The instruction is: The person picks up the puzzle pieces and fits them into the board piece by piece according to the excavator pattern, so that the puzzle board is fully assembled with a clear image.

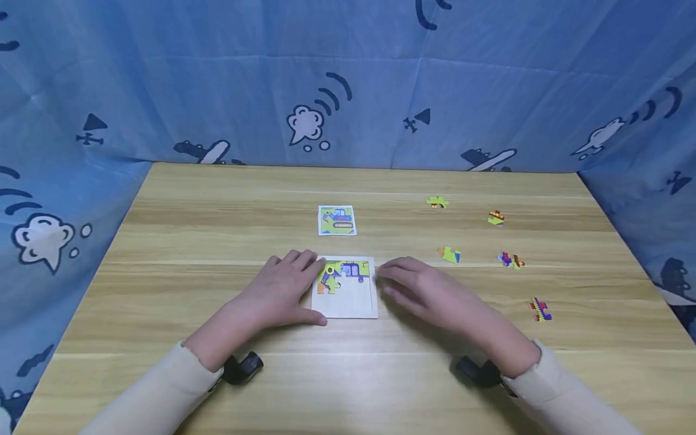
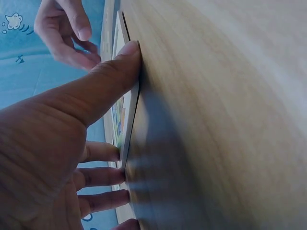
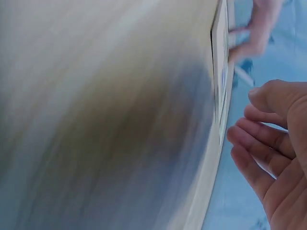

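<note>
A white puzzle tray (image 1: 353, 307) lies on the table, its upper part filled with joined pieces (image 1: 348, 270) showing a blue vehicle on green. My left hand (image 1: 283, 291) rests at the tray's left side; in the left wrist view the thumb (image 2: 128, 48) lies on its near edge, with the other fingers spread along the side. By the right edge hovers my right hand (image 1: 429, 294), its fingers loosely bent and nothing between them, as the right wrist view shows. Behind the tray lies a small picture card (image 1: 337, 220) of an excavator.
Loose puzzle pieces lie to the right: a green one (image 1: 437, 202), a green and blue one (image 1: 450, 254), an orange and green one (image 1: 496, 218), a blue and red one (image 1: 511, 260) and a striped one (image 1: 540, 309). A blue patterned cloth (image 1: 348, 78) borders the wooden table.
</note>
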Tool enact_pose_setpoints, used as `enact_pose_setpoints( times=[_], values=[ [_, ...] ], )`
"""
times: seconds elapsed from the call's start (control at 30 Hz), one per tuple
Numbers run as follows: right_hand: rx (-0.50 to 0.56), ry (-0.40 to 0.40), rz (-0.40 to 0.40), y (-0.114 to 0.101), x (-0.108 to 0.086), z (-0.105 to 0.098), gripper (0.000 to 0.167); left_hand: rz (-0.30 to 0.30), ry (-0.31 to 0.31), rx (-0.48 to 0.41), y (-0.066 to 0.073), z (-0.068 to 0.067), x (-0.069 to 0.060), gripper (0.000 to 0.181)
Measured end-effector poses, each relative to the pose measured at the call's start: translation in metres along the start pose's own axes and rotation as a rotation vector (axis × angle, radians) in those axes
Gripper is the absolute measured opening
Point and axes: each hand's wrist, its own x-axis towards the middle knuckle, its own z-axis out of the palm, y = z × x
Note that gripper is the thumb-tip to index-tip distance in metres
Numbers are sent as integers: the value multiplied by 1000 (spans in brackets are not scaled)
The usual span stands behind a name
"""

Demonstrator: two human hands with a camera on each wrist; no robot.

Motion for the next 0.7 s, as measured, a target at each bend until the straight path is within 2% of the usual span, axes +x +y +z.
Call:
enact_pose_setpoints(
  times=[0.2,0.37,0.5,0.7],
  values=[
    [-36,127,57,40,-30,-17,33,-6,-8,-5,1,0,0,107],
    [-106,186,132,79,-54,-30,40,-15,-8,-11,0,1,0,107],
    [-123,172,238,113,-69,-35,40,-19,-4,-17,-1,2,0,107],
    [-74,14,387,148,-81,-42,55,-15,-7,-16,0,1,0,107]
  ],
)
